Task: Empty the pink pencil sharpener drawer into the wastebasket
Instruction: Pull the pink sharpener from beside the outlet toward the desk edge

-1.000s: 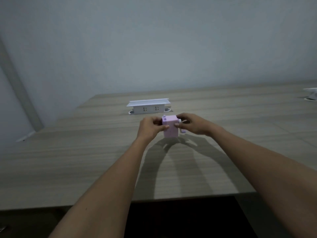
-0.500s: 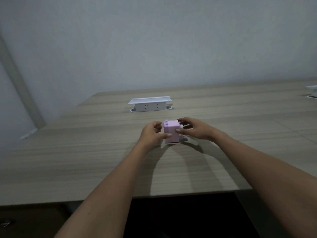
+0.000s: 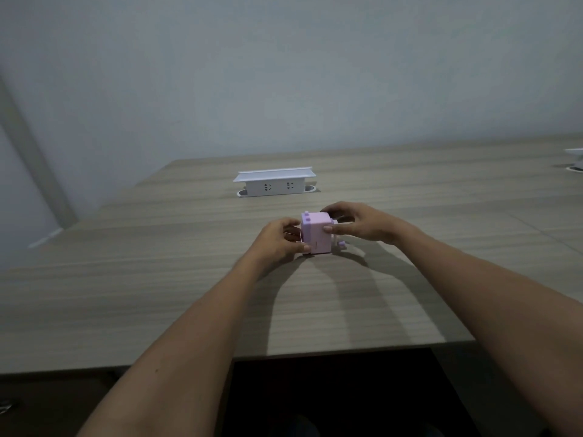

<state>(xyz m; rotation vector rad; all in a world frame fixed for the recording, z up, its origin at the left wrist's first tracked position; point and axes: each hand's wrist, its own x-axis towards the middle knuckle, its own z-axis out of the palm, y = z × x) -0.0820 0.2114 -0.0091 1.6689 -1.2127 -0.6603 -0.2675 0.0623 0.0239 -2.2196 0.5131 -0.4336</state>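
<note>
A small pink pencil sharpener (image 3: 316, 234) stands upright on the wooden table (image 3: 157, 279), its crank handle sticking out low on the right side. My left hand (image 3: 279, 239) pinches its lower left edge, where a thin clear drawer edge shows. My right hand (image 3: 355, 223) grips the top and right side, thumb on the front face. No wastebasket is in view.
A white pop-up socket box (image 3: 273, 182) stands on the table behind the sharpener. Another white fitting (image 3: 575, 160) sits at the far right edge. The table's front edge runs close to me, with dark space below it.
The sharpener has come down from a slightly raised hold onto the table. My left fingers have shifted to its lower left edge while my right hand stays on top.
</note>
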